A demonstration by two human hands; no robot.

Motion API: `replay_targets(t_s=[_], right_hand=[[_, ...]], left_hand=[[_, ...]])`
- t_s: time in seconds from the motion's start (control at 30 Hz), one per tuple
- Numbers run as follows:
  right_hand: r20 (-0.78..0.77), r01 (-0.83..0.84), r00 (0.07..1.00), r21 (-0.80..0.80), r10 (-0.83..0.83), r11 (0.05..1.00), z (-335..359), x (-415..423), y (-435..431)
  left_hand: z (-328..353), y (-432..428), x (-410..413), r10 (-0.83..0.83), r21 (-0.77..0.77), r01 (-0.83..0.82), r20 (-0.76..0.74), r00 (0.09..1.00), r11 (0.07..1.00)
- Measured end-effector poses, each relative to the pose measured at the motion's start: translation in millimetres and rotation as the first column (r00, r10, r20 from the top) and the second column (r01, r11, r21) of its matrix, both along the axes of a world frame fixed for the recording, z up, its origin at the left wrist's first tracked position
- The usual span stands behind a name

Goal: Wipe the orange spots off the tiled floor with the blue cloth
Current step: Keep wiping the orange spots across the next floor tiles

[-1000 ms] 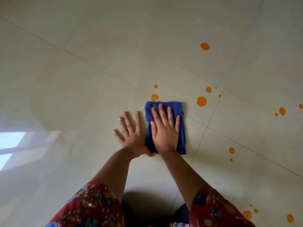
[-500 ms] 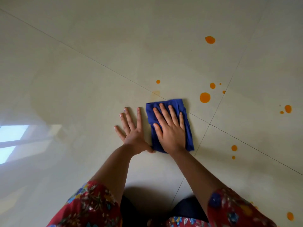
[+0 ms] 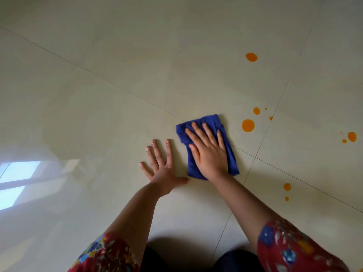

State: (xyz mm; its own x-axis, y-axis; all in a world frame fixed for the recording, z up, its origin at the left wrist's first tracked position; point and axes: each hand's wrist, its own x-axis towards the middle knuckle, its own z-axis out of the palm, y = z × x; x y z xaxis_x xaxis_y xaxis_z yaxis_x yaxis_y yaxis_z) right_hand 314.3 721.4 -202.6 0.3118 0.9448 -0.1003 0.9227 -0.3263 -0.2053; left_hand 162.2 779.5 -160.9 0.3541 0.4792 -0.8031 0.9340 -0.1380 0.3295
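Cloth (image 3: pixel 227 154): blue, folded, lying flat on the floor (image 3: pixel 98 95) just left of a grout crossing, its far edge pointing toward the nearest big spot (image 3: pixel 248 125).

Right hand (image 3: pixel 209 152): pressing down on the cloth with open palm and spread fingers, pinning rather than gripping it.

Left hand (image 3: pixel 163 169): lying flat on bare tile just beside the cloth, fingers splayed, holding nothing, bracing.

Spots remaining: big spot and small ones (image 3: pixel 256 110) to the right of the cloth, a far spot (image 3: pixel 251 57), a pair at right edge (image 3: pixel 352 136), a pair nearer the body (image 3: pixel 287 186).

Risks, judged: a flat palm is giving little hold, so the cloth may be slipping or bunching under a push; a loaded cloth may be smearing orange into streaks or grout; the sleeve (image 3: pixel 290 250) may be dragging through the near pair.

Changes: the two small spots at the cloth's far left edge a second ago are no longer showing; the cloth is now sitting turned clockwise and further right.
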Motion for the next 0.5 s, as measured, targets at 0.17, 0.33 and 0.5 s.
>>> replay_targets(t_s=[0.17, 0.33, 0.5], right_hand=[[-0.013, 0.173, 0.985, -0.012, -0.173, 0.985, 6.0, -4.6, 73.0], [0.016, -0.078, 0.997, 0.039, 0.078, 0.996, -3.9, -25.7, -12.2], [0.007, 0.181, 0.983, 0.025, -0.181, 0.983, 3.3, 5.0, 18.3]], left_hand=[[-6.5, -0.4, -3.2, 0.006, 0.019, -0.006, 0.019, 1.0, 1.0], [-8.4, -3.2, 0.1, -0.019, 0.051, 0.021, -0.04, 0.999, 0.998], [-11.2, -3.2, -2.8, 0.005, 0.073, -0.006, 0.009, 1.0, 0.997]])
